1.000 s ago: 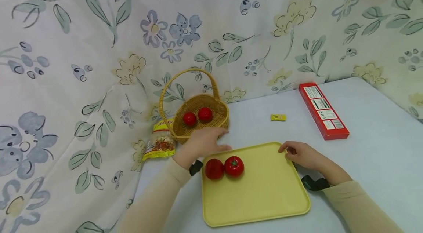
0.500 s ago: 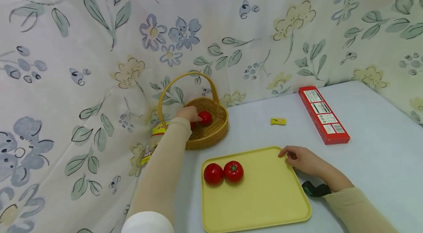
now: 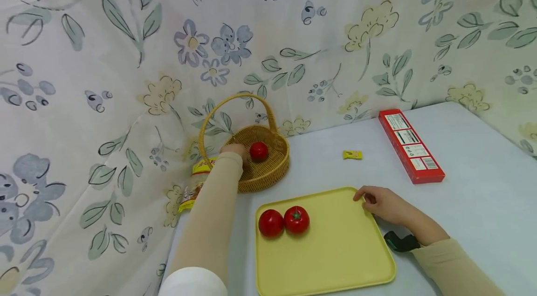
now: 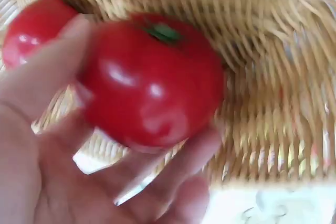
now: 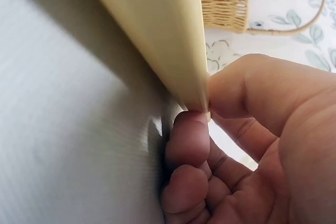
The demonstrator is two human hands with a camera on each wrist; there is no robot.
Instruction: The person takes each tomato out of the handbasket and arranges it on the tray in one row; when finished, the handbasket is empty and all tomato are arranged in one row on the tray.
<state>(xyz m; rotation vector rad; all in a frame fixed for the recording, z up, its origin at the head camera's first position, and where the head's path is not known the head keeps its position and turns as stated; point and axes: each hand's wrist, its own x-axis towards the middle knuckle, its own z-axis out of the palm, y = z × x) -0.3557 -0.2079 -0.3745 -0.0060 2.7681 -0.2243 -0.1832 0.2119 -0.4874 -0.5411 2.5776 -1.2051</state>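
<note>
My left hand (image 3: pixel 236 150) reaches into the wicker basket (image 3: pixel 270 177) at the back. In the left wrist view its thumb and fingers curl round a red tomato (image 4: pixel 157 85) with a green stem mark; the head view hides this tomato behind the hand. A second tomato (image 3: pixel 258 151) lies beside it in the basket. My right hand (image 3: pixel 383 203) pinches the far right corner of the yellow tray (image 3: pixel 331 249) between thumb and finger. Side by side at the tray's left sit a plain red tomato (image 3: pixel 271 223) and one with its green stem upward (image 3: pixel 297 220).
A yellow-ended bag of dry food (image 3: pixel 197 182) leans beside the basket, partly behind the left sleeve. Farther right lie a small yellow packet (image 3: pixel 352 154) and a long red box (image 3: pixel 411 147). Flowered cloth (image 3: pixel 293 30) hangs behind the white table (image 3: pixel 474 184).
My left hand has gone from above the tray's far edge into the basket and closed round the left tomato there. The right hand keeps its place at the tray's corner.
</note>
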